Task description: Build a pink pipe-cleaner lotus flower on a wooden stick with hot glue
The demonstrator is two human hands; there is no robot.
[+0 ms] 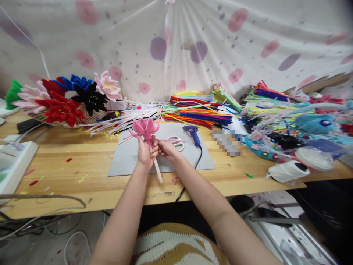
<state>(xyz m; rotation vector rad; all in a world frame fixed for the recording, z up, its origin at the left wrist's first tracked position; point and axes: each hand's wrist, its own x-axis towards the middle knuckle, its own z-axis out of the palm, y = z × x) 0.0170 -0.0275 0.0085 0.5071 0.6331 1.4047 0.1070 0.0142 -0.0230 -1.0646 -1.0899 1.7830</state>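
A pink pipe-cleaner flower with spread petals stands upright above the grey mat. My left hand is wrapped round the base of its stem, and a pale stick pokes out below the fist. Close against it, my right hand has its fingers closed at the stem just under the bloom. A thin pink pipe cleaner sticks out to the right from those fingers. White-handled scissors lie on the mat behind my right hand. Farther right rests a blue glue gun with a black cord.
Finished flowers in several colours sit at the back left. Bundles of coloured pipe cleaners are piled along the back. A spool of white thread lies at the right. The grey mat is on the wooden table, with scraps around it.
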